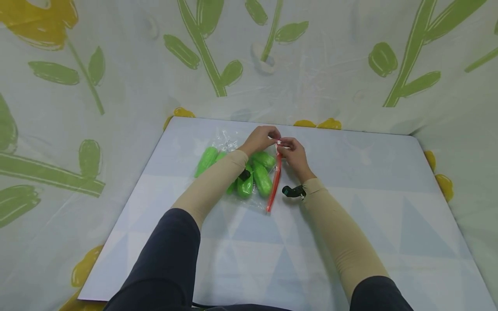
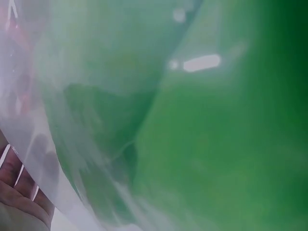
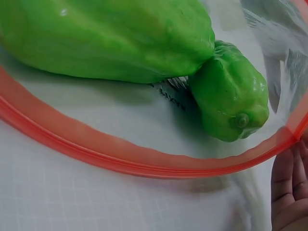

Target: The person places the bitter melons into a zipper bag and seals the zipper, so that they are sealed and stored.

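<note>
A clear zip bag [image 1: 254, 203] with a red zip strip [image 1: 276, 179] along its right edge lies on the table. Inside are several long green vegetables [image 1: 262, 180], lumpy and glossy; their exact kind is unclear. At the strip's far end sits a small white slider [image 1: 279, 142]. My left hand [image 1: 264, 137] pinches the bag's far corner there, and my right hand [image 1: 294, 154] pinches the strip right beside it. The right wrist view shows the red strip [image 3: 144, 166] bowed outward, near the fingers of my right hand [image 3: 291, 190]. Green behind plastic fills most of the left wrist view.
The white table [image 1: 330, 242] has a pale blue triangle pattern. A curtain [image 1: 311, 86] with green leaves and yellow flowers hangs behind it and at both sides. A black wrist camera [image 1: 293, 191] hangs by the right wrist, close to the strip.
</note>
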`<state>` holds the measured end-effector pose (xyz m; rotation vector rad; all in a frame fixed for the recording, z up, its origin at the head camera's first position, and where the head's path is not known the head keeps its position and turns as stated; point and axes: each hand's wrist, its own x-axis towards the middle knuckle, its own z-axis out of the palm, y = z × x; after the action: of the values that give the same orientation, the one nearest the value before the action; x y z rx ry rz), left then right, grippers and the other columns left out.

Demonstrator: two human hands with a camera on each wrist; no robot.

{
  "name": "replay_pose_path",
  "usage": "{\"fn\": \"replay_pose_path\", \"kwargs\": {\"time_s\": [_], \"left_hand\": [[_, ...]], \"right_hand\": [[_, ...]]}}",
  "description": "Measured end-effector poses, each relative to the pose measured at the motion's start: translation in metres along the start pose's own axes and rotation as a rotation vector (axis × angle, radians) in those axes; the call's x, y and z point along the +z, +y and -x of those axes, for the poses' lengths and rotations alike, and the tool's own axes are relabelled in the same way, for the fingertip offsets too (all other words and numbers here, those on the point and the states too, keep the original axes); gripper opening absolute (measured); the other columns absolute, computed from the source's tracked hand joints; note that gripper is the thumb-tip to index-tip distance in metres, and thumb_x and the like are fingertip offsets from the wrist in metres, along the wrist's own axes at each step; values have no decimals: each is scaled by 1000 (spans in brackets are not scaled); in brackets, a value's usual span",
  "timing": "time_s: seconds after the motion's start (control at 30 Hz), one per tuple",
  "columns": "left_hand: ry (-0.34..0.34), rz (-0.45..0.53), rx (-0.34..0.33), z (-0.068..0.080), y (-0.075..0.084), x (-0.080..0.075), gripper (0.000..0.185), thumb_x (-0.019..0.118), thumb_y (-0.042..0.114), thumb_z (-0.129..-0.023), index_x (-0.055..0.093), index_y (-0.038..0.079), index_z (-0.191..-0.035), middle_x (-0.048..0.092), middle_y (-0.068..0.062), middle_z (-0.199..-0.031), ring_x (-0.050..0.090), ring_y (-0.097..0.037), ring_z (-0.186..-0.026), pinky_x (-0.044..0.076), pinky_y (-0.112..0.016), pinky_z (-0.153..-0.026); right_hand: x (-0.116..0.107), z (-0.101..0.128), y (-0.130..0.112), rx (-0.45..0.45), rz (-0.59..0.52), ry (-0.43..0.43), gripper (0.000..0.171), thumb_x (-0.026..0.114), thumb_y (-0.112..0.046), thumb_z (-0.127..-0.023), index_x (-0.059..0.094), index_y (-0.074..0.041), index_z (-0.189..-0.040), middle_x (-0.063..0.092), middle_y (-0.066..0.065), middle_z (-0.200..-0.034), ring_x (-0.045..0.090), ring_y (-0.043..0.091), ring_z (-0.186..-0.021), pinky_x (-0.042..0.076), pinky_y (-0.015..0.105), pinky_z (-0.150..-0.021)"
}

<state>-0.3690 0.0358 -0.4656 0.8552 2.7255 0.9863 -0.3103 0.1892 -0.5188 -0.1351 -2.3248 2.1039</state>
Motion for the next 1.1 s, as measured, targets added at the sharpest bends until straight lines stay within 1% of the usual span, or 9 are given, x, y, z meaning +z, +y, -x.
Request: {"fn": "replay_pose_path", "kwargs": {"time_s": [0.17, 0.3, 0.43, 0.57, 0.83, 0.93, 1.03, 1.1], "left_hand": [[-1, 20, 9, 1, -1, 1, 8, 64, 16, -88, 65, 18, -96, 66, 5, -99, 59, -8, -98, 45, -26, -90], [-6, 31, 9, 1, 0, 0, 7, 63, 15, -89, 64, 17, -95, 66, 5, -97, 58, -8, -97, 45, -26, -89], [-8, 18, 5, 2, 0, 0, 6, 63, 14, -89, 64, 17, -93, 65, 5, -95, 58, -8, -94, 46, -26, -87], [-7, 11, 5, 1, 0, 0, 5, 63, 13, -88, 65, 16, -93, 66, 4, -94, 58, -9, -93, 46, -26, -87], [-3, -9, -2, 1, 3, -1, 5, 63, 13, -88, 65, 16, -91, 66, 4, -94, 58, -9, -93, 46, -25, -86], [9, -10, -8, 1, 3, -1, 5, 64, 13, -88, 65, 16, -91, 66, 4, -94, 58, -9, -92, 46, -25, -86], [20, -5, -29, 1, 1, -1, 5, 64, 13, -88, 65, 17, -91, 66, 5, -94, 58, -9, -92, 46, -25, -85], [15, 5, -46, 1, -1, 0, 7, 63, 13, -88, 65, 17, -92, 66, 5, -94, 58, -9, -92, 46, -25, -85]], "right_hand": [[1, 1, 0, 5, -23, 26, 31, 66, -20, -87, 57, -12, -116, 60, 7, -108, 60, 16, -85, 54, 23, -70], [1, 2, -2, 15, -25, 29, 29, 65, -22, -88, 57, -11, -114, 60, 7, -106, 59, 17, -82, 54, 23, -68], [1, 3, -3, 18, -21, 22, 28, 64, -23, -88, 57, -11, -112, 60, 7, -105, 60, 16, -81, 54, 23, -68], [2, 3, -3, 26, -17, 18, 27, 64, -24, -88, 56, -11, -110, 60, 6, -105, 60, 17, -83, 54, 23, -70], [0, 4, -1, 52, 29, 21, 23, 64, -24, -88, 55, -14, -107, 59, 4, -105, 56, 18, -90, 52, 27, -76], [0, 5, 1, 63, 57, 14, 23, 64, -24, -87, 56, -15, -106, 58, 4, -104, 53, 17, -90, 49, 28, -75], [0, 7, 3, 77, 76, 1, 23, 65, -25, -87, 56, -15, -106, 57, 3, -104, 52, 17, -89, 47, 27, -72], [0, 9, 5, 83, 81, -8, 24, 65, -24, -87, 56, -15, -107, 57, 3, -103, 51, 18, -86, 47, 27, -70]]}}
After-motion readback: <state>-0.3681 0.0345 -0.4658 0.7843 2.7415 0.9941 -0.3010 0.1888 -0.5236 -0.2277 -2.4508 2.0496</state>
